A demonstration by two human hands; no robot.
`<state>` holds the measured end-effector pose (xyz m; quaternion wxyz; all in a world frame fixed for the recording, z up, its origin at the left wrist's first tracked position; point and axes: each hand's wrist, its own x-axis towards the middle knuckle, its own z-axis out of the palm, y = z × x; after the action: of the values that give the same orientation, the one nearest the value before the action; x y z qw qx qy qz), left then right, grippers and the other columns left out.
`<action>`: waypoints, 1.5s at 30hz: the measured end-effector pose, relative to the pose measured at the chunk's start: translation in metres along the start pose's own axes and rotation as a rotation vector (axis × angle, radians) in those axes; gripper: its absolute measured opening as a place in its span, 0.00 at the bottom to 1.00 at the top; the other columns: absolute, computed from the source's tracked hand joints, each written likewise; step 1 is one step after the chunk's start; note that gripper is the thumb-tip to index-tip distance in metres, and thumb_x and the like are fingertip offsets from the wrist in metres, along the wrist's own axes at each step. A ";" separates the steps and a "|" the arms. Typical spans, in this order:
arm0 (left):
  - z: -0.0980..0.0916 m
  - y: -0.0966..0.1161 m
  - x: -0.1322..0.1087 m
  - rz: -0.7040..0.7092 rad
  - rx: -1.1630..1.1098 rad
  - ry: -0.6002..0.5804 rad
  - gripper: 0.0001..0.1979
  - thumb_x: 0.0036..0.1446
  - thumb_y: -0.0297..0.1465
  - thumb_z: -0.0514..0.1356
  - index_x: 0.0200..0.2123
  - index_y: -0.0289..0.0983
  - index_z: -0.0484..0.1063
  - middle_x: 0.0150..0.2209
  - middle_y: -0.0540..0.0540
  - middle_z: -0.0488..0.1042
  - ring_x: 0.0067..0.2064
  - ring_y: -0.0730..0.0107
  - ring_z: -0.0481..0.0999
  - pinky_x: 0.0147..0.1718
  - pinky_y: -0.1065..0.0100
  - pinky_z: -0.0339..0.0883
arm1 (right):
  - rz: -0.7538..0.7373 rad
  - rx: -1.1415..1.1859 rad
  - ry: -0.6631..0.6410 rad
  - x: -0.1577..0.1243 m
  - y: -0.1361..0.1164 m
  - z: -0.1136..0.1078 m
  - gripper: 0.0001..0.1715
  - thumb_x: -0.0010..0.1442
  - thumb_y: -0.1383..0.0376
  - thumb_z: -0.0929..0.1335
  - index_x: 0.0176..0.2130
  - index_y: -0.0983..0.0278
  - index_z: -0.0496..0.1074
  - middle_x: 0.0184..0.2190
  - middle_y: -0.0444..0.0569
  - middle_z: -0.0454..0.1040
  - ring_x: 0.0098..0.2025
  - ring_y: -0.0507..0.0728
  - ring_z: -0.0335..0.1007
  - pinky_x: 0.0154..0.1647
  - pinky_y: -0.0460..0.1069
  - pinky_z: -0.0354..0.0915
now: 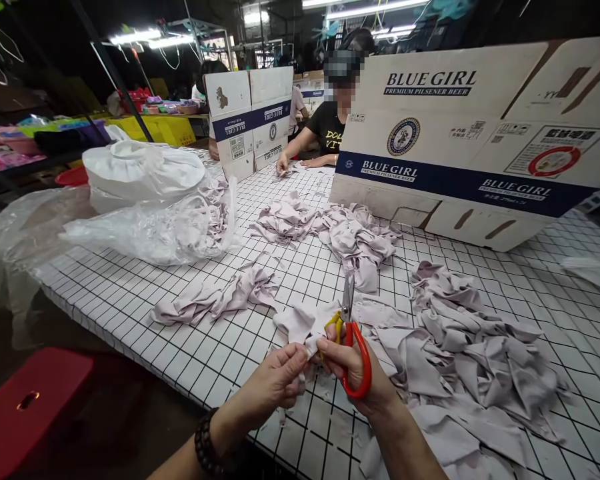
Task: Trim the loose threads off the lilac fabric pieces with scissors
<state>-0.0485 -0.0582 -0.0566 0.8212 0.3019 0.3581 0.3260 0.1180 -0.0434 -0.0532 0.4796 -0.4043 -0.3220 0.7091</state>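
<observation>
In the head view, the left hand (283, 377) is just inside the near edge of the grid-patterned table (175, 363); grid lines show between it and a fabric heap (217, 300). It pinches a pale lilac fabric piece (300, 323) over the table. The right hand (350, 360), fingertips just beside, grasps red-and-yellow-handled scissors (347, 310), blades pointing away. 2 Blue Girl beer cartons (455, 143) stand beyond, a person (330, 133) between them.

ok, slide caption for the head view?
Left hand pinches pale fabric while the right hand holds scissors over a grid-patterned table strewn with fabric pieces.
</observation>
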 end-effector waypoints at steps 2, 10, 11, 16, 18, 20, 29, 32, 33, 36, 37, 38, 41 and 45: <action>0.000 0.000 -0.001 0.017 0.031 0.015 0.23 0.53 0.50 0.63 0.34 0.34 0.68 0.18 0.61 0.51 0.17 0.85 0.41 0.15 0.77 0.35 | 0.013 -0.020 0.000 0.000 -0.001 0.001 0.16 0.50 0.62 0.76 0.29 0.63 0.65 0.12 0.32 0.57 0.15 0.44 0.48 0.20 0.43 0.51; 0.011 0.007 -0.005 0.207 0.153 0.151 0.22 0.47 0.47 0.69 0.32 0.31 0.77 0.21 0.51 0.70 0.17 0.84 0.54 0.16 0.75 0.41 | 0.016 -0.134 0.032 0.000 -0.005 0.007 0.20 0.48 0.57 0.76 0.29 0.63 0.64 0.15 0.34 0.61 0.16 0.44 0.51 0.18 0.42 0.49; 0.013 0.008 -0.006 0.230 0.162 0.169 0.22 0.47 0.46 0.69 0.32 0.31 0.78 0.21 0.50 0.71 0.18 0.84 0.54 0.17 0.75 0.41 | -0.002 -0.185 0.047 -0.001 -0.006 0.006 0.20 0.49 0.57 0.76 0.28 0.63 0.64 0.17 0.36 0.64 0.16 0.45 0.53 0.18 0.42 0.50; 0.020 0.014 -0.012 0.262 0.166 0.177 0.19 0.51 0.44 0.68 0.32 0.31 0.79 0.22 0.51 0.69 0.18 0.86 0.52 0.17 0.77 0.40 | -0.203 -0.354 0.077 -0.008 -0.008 -0.001 0.18 0.54 0.59 0.74 0.33 0.61 0.62 0.44 0.47 0.74 0.22 0.45 0.57 0.25 0.45 0.60; 0.022 0.016 -0.012 0.244 0.123 0.162 0.19 0.50 0.44 0.68 0.33 0.31 0.79 0.21 0.52 0.68 0.18 0.87 0.52 0.16 0.78 0.39 | -0.232 -0.373 -0.014 -0.010 -0.007 -0.001 0.15 0.57 0.61 0.73 0.34 0.60 0.62 0.52 0.49 0.70 0.22 0.44 0.54 0.24 0.45 0.60; 0.024 0.018 -0.012 0.206 0.072 0.150 0.21 0.48 0.45 0.69 0.34 0.31 0.78 0.20 0.53 0.68 0.16 0.88 0.52 0.14 0.78 0.39 | -0.249 -0.377 -0.119 -0.010 -0.006 0.001 0.13 0.58 0.62 0.72 0.35 0.60 0.63 0.49 0.49 0.70 0.23 0.45 0.55 0.24 0.45 0.60; 0.020 0.020 -0.034 0.004 -0.255 0.048 0.17 0.46 0.39 0.72 0.26 0.31 0.73 0.19 0.51 0.72 0.08 0.89 0.53 0.06 0.81 0.39 | -0.083 -0.320 -0.564 0.021 -0.023 -0.001 0.16 0.52 0.60 0.75 0.36 0.63 0.67 0.28 0.41 0.67 0.24 0.47 0.56 0.23 0.43 0.55; 0.014 0.015 -0.048 -0.059 -0.444 -0.040 0.11 0.50 0.33 0.70 0.28 0.31 0.74 0.20 0.53 0.71 0.09 0.91 0.49 0.06 0.83 0.41 | 0.005 -0.368 -0.679 0.036 -0.032 0.000 0.14 0.52 0.59 0.73 0.36 0.65 0.70 0.33 0.47 0.73 0.23 0.46 0.56 0.22 0.43 0.55; 0.011 0.013 -0.053 -0.069 -0.490 -0.084 0.10 0.51 0.31 0.69 0.29 0.31 0.74 0.20 0.53 0.70 0.09 0.91 0.49 0.06 0.83 0.42 | 0.030 -0.387 -0.698 0.041 -0.033 0.003 0.12 0.53 0.61 0.72 0.36 0.65 0.71 0.35 0.48 0.74 0.22 0.46 0.55 0.21 0.43 0.53; 0.002 0.010 -0.066 -0.061 -0.568 -0.207 0.08 0.55 0.31 0.66 0.30 0.31 0.75 0.19 0.54 0.67 0.09 0.90 0.50 0.07 0.84 0.44 | 0.104 -0.468 -0.755 0.053 -0.028 0.018 0.09 0.51 0.68 0.71 0.36 0.65 0.74 0.33 0.45 0.76 0.20 0.44 0.54 0.18 0.41 0.50; 0.000 0.010 -0.070 -0.049 -0.580 -0.202 0.07 0.56 0.31 0.66 0.31 0.32 0.75 0.19 0.54 0.66 0.09 0.91 0.50 0.07 0.84 0.44 | 0.126 -0.497 -0.779 0.057 -0.025 0.024 0.09 0.49 0.70 0.71 0.35 0.64 0.75 0.30 0.44 0.76 0.20 0.45 0.55 0.18 0.41 0.50; -0.001 0.011 -0.073 -0.034 -0.587 -0.176 0.07 0.56 0.31 0.65 0.31 0.32 0.75 0.19 0.55 0.66 0.09 0.91 0.50 0.08 0.84 0.45 | 0.146 -0.524 -0.802 0.060 -0.021 0.030 0.09 0.46 0.71 0.72 0.33 0.64 0.75 0.27 0.42 0.75 0.20 0.46 0.58 0.18 0.41 0.52; -0.001 0.020 -0.082 0.025 -0.572 -0.038 0.06 0.56 0.30 0.66 0.32 0.32 0.75 0.20 0.56 0.65 0.10 0.93 0.45 0.08 0.85 0.45 | 0.153 -0.588 -0.807 0.070 -0.015 0.044 0.10 0.38 0.73 0.74 0.26 0.64 0.75 0.18 0.38 0.70 0.19 0.48 0.61 0.17 0.41 0.56; 0.005 0.040 -0.081 0.171 -0.422 0.081 0.10 0.55 0.34 0.66 0.32 0.33 0.74 0.20 0.56 0.67 0.10 0.93 0.46 0.08 0.85 0.45 | -0.058 -0.551 -0.511 0.076 -0.040 0.054 0.06 0.48 0.71 0.71 0.30 0.63 0.73 0.24 0.40 0.70 0.23 0.49 0.63 0.21 0.43 0.61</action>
<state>-0.0999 -0.0961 0.0073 0.8206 0.1392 0.2878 0.4737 0.0712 0.0376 -0.0147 0.2769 -0.3191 -0.6214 0.6599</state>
